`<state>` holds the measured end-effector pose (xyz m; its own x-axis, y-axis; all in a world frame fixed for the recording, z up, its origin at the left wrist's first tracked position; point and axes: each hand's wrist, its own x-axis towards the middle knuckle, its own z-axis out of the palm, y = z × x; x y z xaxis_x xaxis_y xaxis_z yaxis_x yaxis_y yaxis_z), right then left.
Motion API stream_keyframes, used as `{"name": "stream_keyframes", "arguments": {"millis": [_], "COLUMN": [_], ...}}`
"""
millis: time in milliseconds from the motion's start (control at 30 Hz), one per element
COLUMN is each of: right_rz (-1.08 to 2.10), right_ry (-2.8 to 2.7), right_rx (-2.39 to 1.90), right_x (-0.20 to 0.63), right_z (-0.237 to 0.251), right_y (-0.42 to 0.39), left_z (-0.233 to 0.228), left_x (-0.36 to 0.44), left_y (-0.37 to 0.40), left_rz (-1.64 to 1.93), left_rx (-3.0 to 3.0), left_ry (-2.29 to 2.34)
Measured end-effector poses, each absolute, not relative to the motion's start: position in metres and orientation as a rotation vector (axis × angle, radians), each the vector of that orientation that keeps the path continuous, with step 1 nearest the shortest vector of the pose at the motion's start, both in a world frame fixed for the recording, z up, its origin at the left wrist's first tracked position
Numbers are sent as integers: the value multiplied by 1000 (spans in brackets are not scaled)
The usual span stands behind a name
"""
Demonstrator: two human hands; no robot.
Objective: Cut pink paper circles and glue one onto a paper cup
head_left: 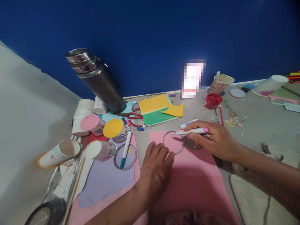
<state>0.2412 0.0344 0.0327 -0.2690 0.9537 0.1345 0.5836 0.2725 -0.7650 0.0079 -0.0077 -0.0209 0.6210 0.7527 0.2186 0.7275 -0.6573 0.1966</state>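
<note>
A thin grey ring (184, 146) lies on a sheet of pink paper (187, 165). My left hand (157, 165) rests on the paper with curled fingers, its fingertips gripping the ring's lower left edge. In my right hand (215, 137) is a white marker (189, 131) with a pink end, pinched between thumb and fingers. The marker's tip points left, inside the ring near its upper edge; whether it touches the paper I cannot tell. Just behind my right fingers lies another white marker (185, 125), partly hidden.
To the left, several paper cups (100, 150) stand or lie near purple paper (105, 181), a second ring (135, 159) and a teal-capped marker (126, 147). A steel flask (100, 84) leans on the blue wall. Scissors (133, 116), coloured paper (154, 106) and a red jar (212, 101) sit behind.
</note>
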Motion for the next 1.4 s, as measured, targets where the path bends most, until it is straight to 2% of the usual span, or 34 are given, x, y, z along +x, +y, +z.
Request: {"name": "stream_keyframes", "arguments": {"millis": [133,333,700,1133,1400], "right_rz": [757,875,900,855,845], "right_ry": [-1997,-1887,-2142,-2304,-2273], "right_rx": [-1363,-1342,-1245,-1331,-1458], "right_x": [234,223,187,182,209], "right_z": [28,28,22,13,23], "right_y": [48,79,129,144,139], "left_z": [-22,-25,-26,-30,-29], "left_x": [9,9,9,9,8], "left_y": [-7,-7,-11,-11,-11], "left_rz": [468,467,676,760,802], "left_rx": [2717,2670,2657,2627,2635], "left_ry": [1243,1237,1232,1243,1237]}}
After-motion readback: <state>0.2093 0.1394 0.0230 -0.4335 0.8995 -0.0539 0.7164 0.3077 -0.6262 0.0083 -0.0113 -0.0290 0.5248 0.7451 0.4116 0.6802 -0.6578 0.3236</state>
